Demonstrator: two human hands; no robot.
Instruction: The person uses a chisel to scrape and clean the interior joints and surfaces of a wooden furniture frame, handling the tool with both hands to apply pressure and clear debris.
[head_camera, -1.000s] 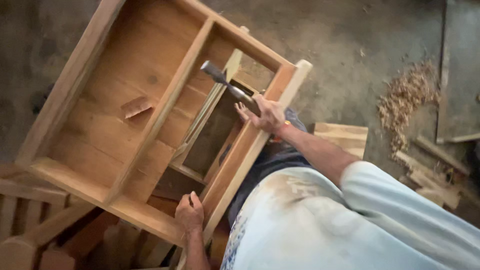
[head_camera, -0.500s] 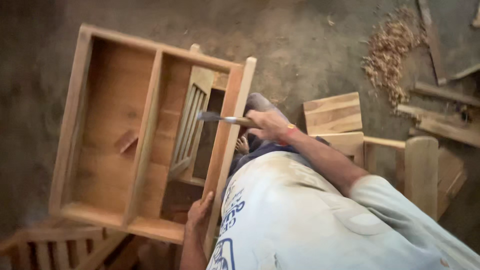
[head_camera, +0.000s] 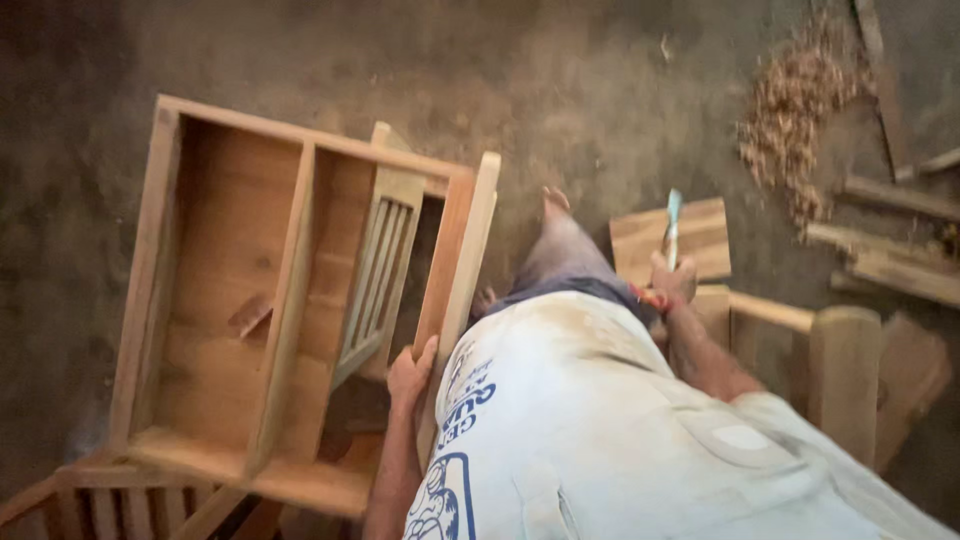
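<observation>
Dusty concrete floor (head_camera: 620, 90) under me, shavings (head_camera: 795, 100) at one o'clock. My left hand (head_camera: 410, 372) clasps the cabinet frame (head_camera: 455, 270) at nine o'clock; my right hand (head_camera: 672, 285) is clamped on a hammer (head_camera: 672, 228) (raised, off the wood). I'd judge nailing underway; next wants a steady aimed blow.

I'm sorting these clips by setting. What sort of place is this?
Most likely a small carpentry workshop. An unfinished wooden cabinet frame lies on a bare dirt floor, wood shavings are heaped nearby, and offcut planks lie about. The right hand holds a chisel-like tool.
</observation>
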